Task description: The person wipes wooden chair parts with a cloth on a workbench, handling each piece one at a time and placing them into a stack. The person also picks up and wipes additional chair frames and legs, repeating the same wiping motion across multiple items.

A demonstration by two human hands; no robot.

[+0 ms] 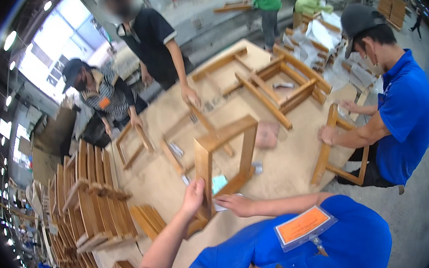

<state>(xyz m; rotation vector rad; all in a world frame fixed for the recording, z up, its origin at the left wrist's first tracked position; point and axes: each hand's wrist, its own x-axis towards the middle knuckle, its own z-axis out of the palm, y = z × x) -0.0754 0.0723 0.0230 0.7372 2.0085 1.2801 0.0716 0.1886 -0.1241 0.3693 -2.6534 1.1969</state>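
A brown wooden frame point(205, 171) stands tilted up in front of me, its open rectangle showing the table behind. My left hand point(193, 197) is closed round its near left upright. Against the lower part of the same frame rests my right hand point(237, 205), fingers stretched out and pointing left. Something white shows by those fingertips; I cannot make out whether the hand touches it. Through the frame a light green piece point(219, 183) is visible on the tabletop.
Stacks of wooden parts point(97, 207) rise at the left. Wooden frames, including a larger assembly point(284, 83), lie across the table point(157, 129). A co-worker in blue point(401, 111) handles a frame at the right; two more people work across the table.
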